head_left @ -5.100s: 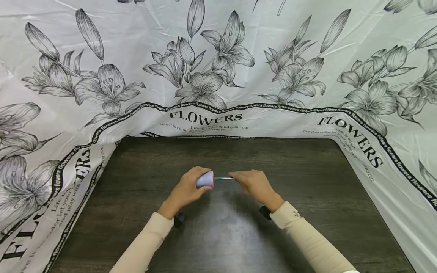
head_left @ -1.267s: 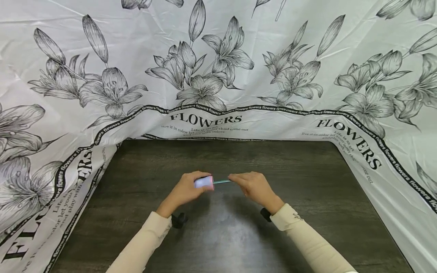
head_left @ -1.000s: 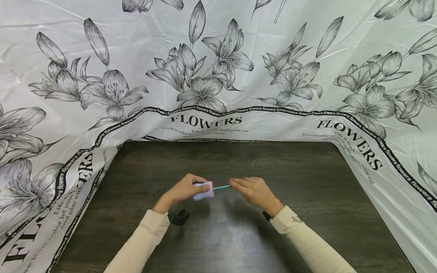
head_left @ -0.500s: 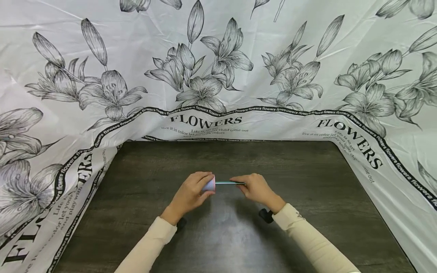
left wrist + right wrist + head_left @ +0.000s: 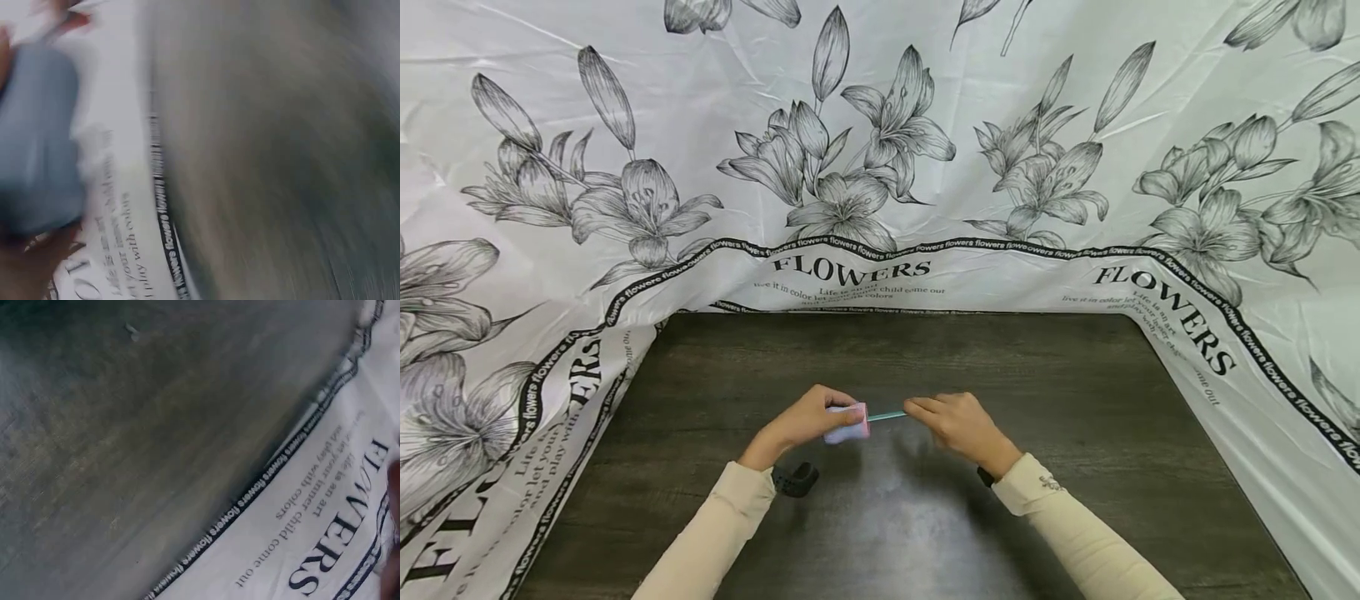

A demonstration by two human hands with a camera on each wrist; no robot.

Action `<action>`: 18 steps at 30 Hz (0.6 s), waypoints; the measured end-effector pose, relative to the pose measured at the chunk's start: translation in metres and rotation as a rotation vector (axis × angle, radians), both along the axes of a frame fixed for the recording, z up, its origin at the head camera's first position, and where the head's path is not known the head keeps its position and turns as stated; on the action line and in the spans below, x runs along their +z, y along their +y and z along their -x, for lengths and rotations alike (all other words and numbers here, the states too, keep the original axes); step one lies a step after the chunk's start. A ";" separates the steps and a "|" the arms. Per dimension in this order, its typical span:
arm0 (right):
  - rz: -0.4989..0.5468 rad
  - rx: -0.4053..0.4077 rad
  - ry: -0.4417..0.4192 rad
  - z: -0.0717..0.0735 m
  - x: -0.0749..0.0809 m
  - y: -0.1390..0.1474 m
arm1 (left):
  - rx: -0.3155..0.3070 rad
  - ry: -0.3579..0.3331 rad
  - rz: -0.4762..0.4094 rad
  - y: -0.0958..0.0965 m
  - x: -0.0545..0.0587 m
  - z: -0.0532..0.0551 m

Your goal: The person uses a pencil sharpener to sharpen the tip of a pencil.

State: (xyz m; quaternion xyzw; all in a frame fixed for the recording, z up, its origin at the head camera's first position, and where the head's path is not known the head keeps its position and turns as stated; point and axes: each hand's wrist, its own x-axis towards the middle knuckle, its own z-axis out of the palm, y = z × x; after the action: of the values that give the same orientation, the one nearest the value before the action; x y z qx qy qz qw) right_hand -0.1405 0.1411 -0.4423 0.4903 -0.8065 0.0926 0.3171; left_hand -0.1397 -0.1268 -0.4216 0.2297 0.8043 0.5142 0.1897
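Note:
In the head view my left hand [image 5: 796, 423] grips a small lavender pencil sharpener [image 5: 841, 432] with a pink rim, the thumb across its near side. A shiny teal pencil [image 5: 887, 416] sticks out of the rim end and slants slightly up to the right. My right hand [image 5: 961, 427] pinches the pencil's other end, which the fingers cover. Both hands are held over the table. The left wrist view is blurred; the waisted body of the sharpener fills its left side. Only a dark sliver of my right hand shows at the right wrist view's edge.
Beneath the hands lies a dark wood-grain table [image 5: 1037, 367]. A white cloth [image 5: 962, 292] with black flower prints and lettering hangs behind and along both sides. A black wrist device [image 5: 797, 479] shows under my left wrist.
My left hand has rolled since half a second ago, turning the sharpener so its side now shows. The pencil tilts slightly, and my right fingers hide more of its end.

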 end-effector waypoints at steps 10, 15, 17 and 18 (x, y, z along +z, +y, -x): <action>0.185 0.074 -1.436 0.008 0.016 0.006 | 0.059 1.651 0.286 0.015 -0.020 -0.013; 0.040 -0.016 -0.657 0.002 0.014 0.002 | 0.052 1.095 0.230 0.011 -0.015 -0.014; 0.029 -0.057 -0.315 -0.001 0.010 0.001 | 0.059 0.769 0.202 0.008 -0.009 -0.013; 0.028 -0.070 -0.172 -0.002 0.007 0.001 | 0.058 0.603 0.178 0.006 -0.006 -0.011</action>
State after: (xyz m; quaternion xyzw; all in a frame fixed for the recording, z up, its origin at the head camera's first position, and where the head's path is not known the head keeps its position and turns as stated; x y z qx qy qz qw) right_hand -0.1386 0.1418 -0.4351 0.4474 -0.8461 0.1347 0.2565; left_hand -0.1283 -0.1205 -0.4279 0.3310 0.8725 0.3556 -0.0526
